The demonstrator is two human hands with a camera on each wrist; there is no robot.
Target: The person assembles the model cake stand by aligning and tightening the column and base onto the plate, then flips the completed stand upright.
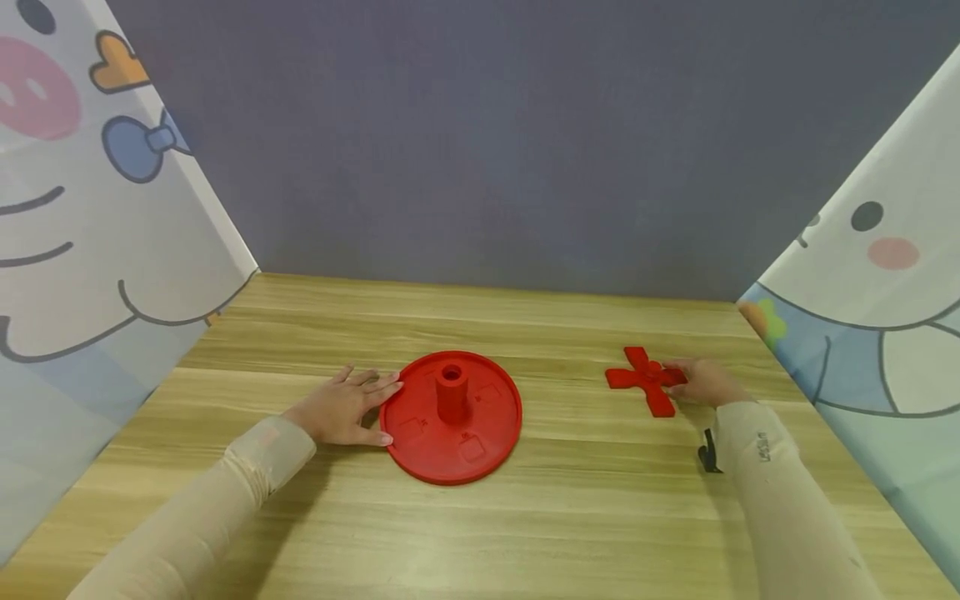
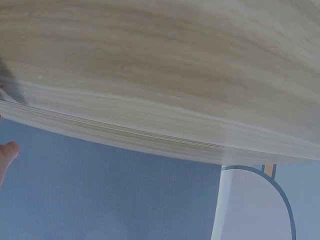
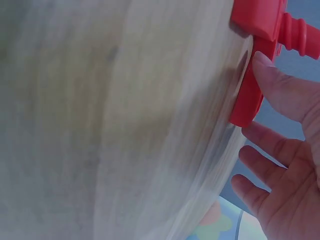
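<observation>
A round red plastic disc (image 1: 420, 458) with a raised rim lies on the table, a hollow post (image 1: 452, 396) standing upright at its middle. My left hand (image 1: 341, 410) touches the disc's left rim with fingers spread and thumb apart. In the left wrist view only a fingertip (image 2: 9, 151) shows. To the right is a flat red four-armed cross piece (image 1: 636, 377). My right hand (image 1: 705, 382) pinches its right arm between thumb and index finger. The right wrist view shows the thumb (image 3: 272, 75) on that arm and a ridged peg (image 3: 299, 35) projecting from the piece's middle.
The wood-grain table (image 1: 525, 525) ends at a dark grey panel (image 1: 480, 150) at the back. Cartoon-printed cloths stand on the left (image 1: 75, 275) and right (image 1: 892, 308). A small black strap (image 1: 708, 454) hangs by the right sleeve.
</observation>
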